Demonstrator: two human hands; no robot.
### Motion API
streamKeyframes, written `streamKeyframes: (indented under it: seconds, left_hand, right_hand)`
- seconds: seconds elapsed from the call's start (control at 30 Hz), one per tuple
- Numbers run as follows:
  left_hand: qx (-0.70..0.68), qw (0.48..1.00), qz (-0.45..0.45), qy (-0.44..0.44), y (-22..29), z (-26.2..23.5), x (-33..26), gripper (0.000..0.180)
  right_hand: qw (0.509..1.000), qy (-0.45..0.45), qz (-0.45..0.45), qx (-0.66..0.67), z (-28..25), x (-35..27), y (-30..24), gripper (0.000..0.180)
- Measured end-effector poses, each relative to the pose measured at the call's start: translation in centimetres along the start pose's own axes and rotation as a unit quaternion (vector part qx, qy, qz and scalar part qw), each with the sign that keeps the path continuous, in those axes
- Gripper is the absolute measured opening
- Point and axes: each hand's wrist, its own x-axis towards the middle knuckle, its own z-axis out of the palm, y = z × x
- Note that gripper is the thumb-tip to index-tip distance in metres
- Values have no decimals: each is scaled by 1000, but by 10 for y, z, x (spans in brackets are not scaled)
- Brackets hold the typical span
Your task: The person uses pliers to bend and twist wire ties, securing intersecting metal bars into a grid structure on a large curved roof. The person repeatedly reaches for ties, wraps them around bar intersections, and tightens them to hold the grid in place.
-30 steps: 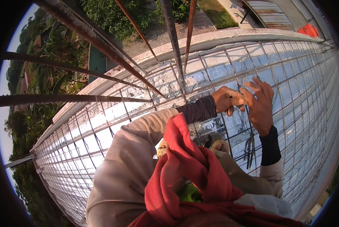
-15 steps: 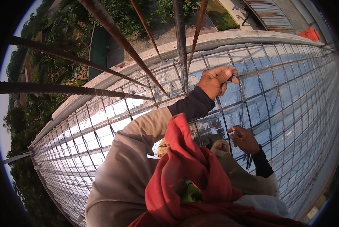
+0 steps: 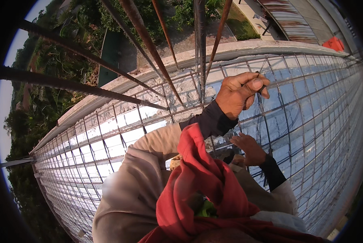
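My left hand reaches forward over the steel mesh, its thumb and fingers pinched round thin dark tie wire. Strands of this wire rise above the fingertips and trail below them across the mesh. Closer to me, my right hand hovers low over the bars with its fingers stretched out to the left, and nothing shows in it. Beside its wrist is a slim dark object, too unclear to name. Dark cuffs cover both wrists.
Several rusty upright rebars rise at the left and ahead. Pale blue and white panels lie under the mesh, bordered by a concrete ledge. Beyond are trees, a corrugated roof and an orange-red object. A red cloth hangs before my chest.
My left hand has shifted slightly right and toward me, still pinching the wire. My right hand has moved left, and its fingers have straightened. The view has tilted slightly.
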Motion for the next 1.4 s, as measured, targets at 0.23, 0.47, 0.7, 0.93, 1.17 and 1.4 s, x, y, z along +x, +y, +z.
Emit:
streamKeyframes:
  seconds: [0.23,0.47,0.7,0.93,1.17,1.4]
  left_hand:
    - [111,989,6,99,44,-36,-40,24]
    - [143,970,-22,196,65,-84,-118,25]
    - [463,870,69,153,54,-100,-134,16]
    - [589,805,-67,2,-49,-65,-108,11]
    - [549,824,-97,-106,-87,-56,-114,17]
    - [253,960,-120,22,-58,-73,-114,23]
  right_hand:
    - [991,-59,82,-83,-15,-65,63,69]
    - [906,-157,248,-306,-46,-157,111,55]
    - [667,-287,585,-361,-102,-286,177,31]
    - [958,164,32,-235,-125,7,-81,29]
    - [980,73,-10,-183,-82,62,-100,33]
    - [956,276,96,-25,-102,74,-65,68]
